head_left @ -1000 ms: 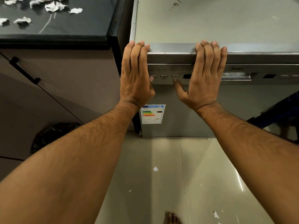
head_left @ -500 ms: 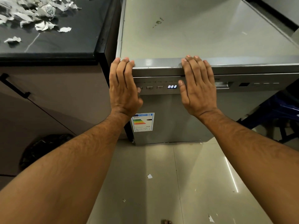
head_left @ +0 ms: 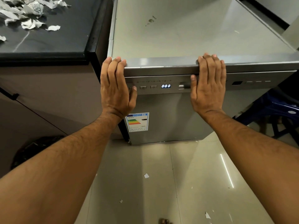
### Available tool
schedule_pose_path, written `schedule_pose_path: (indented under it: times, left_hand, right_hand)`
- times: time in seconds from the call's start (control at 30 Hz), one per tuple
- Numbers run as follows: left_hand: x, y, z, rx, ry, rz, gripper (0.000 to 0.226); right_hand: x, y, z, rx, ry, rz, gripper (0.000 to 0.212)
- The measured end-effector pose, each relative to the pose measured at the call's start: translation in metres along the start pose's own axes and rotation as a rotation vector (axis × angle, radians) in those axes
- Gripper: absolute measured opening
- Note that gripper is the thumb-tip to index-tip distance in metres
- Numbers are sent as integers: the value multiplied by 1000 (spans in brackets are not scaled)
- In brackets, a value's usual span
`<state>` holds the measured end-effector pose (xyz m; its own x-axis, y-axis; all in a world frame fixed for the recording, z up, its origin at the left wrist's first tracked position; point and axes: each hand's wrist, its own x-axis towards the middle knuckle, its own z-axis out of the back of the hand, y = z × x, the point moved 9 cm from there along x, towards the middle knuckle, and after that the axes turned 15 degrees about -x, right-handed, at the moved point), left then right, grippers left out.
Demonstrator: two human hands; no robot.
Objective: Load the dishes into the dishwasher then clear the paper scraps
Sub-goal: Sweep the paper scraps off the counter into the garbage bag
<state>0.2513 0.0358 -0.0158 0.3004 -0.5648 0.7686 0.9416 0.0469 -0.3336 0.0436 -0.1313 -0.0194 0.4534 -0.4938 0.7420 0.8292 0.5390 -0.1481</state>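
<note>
While the dishwasher [head_left: 169, 117] stands shut, both hands lie flat against the top of its door. Left hand [head_left: 115, 88]: fingers straight and together, tips reaching the front edge of the machine's top at its corner, thumb on the control strip beside the first button; it holds nothing. Right hand [head_left: 208, 84]: fingers straight and together, tips over the same front edge, thumb resting near the door handle [head_left: 183, 86]; it also holds nothing. Between the two hands, the display [head_left: 166, 86] reads 8:8:8 in blue. Just below the left wrist, an energy label [head_left: 137, 122] is stuck to the door. Up and to the left of the left hand, the dark counter [head_left: 64, 41] carries a heap of paper scraps [head_left: 29, 15]. Below both forearms, a few more bits [head_left: 146, 175] lie scattered on the tiled floor [head_left: 161, 191]. Dishes not visible.
</note>
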Motion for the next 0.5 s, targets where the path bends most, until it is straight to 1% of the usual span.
schedule_pose_path:
  times: [0.07,0.23,0.5]
  left_hand:
    - [0,0,-2,5,-14,1,75]
    - [1,1,-4,6,-52,15,73]
    - [1,3,-5,1,-78,6,71]
  right_hand:
    - [-1,0,-1,15,-15,-12,50]
    - [0,5,-3,33,-67,-130,48]
    - [0,5,-8,19,-96,-139,50]
